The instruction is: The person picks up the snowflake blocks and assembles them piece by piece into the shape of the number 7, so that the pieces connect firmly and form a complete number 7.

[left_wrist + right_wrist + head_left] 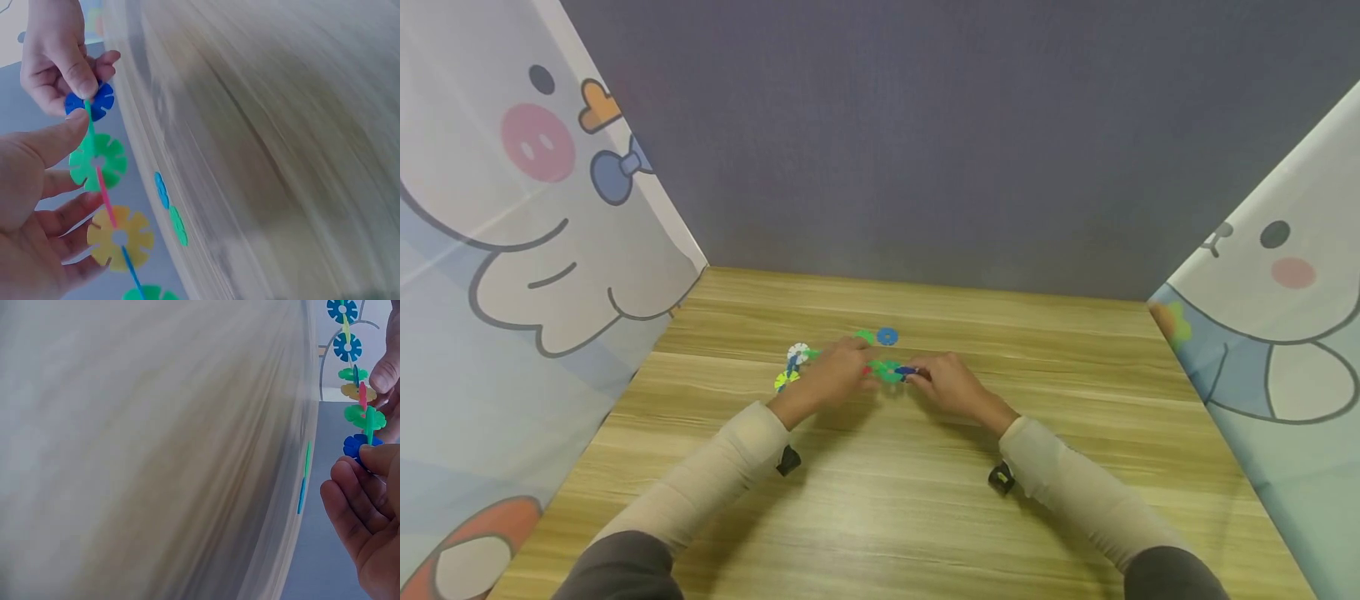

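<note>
A chain of slotted plastic discs runs between both hands above the wooden table. At its end, my right hand (951,383) pinches a dark blue disc (103,100) between thumb and fingers. An edge-on green disc slots into it, followed by a flat green disc (115,156), a pink one (105,197) and a yellow one (134,234). My left hand (838,371) holds the chain beside the dark blue disc, thumb at the edge-on green disc and other fingers behind the chain. The chain continues left to a white disc (798,353) and a yellow-green disc (787,381).
A loose blue disc (887,337) and a green disc (865,336) lie on the table (880,500) beyond the hands. A grey panel (880,150) stands at the back, with cartoon-printed sheets (467,333) at both sides. Black wrist cameras (1002,479) hang under the sleeves.
</note>
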A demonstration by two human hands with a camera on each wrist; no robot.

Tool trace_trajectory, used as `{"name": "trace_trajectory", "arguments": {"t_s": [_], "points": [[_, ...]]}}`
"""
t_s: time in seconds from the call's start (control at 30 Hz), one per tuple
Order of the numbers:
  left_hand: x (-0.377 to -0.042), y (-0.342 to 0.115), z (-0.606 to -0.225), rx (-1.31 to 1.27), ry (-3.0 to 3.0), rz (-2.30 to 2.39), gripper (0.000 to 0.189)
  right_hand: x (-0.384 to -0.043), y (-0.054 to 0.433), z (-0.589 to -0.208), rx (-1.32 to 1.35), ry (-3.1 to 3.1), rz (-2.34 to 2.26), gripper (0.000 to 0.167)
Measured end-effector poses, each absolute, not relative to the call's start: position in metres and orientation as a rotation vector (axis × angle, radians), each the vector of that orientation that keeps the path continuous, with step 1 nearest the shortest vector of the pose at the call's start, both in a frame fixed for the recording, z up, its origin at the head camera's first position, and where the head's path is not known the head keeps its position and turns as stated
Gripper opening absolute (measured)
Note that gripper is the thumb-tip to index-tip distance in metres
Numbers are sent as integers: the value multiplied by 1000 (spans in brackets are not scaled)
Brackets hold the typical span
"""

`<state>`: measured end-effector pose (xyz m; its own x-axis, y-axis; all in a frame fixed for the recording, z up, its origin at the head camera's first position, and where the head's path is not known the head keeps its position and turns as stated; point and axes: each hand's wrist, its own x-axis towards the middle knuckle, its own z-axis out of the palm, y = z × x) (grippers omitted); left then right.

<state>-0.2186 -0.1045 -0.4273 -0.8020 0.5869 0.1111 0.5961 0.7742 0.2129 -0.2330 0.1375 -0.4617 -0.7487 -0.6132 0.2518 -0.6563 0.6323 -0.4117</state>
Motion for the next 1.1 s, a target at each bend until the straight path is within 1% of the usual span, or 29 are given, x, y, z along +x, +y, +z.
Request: {"name": "trace_trajectory", "arguments": {"t_s": [0.17,0.27,0.57,0.83,1.1], "points": [[-220,-96,-430,-968,-2929,-355,66,-231,133,-459,1094,-2735,786,12],[-219,-93,-431,-974,-2952,-353,67,-230,130,-457,1106,-2717,795,11],[-218,-92,-433,-987,-2971,-291,57,-230,124,-460,1123,-2729,838,11],[-219,-96,-434,-980,-2981,-292,56,-230,122,-458,1113,-2798,869,16],[-218,-100,-432,-945,-3018,-312,57,-236,125,-455,1022,-2863,954,18]]}}
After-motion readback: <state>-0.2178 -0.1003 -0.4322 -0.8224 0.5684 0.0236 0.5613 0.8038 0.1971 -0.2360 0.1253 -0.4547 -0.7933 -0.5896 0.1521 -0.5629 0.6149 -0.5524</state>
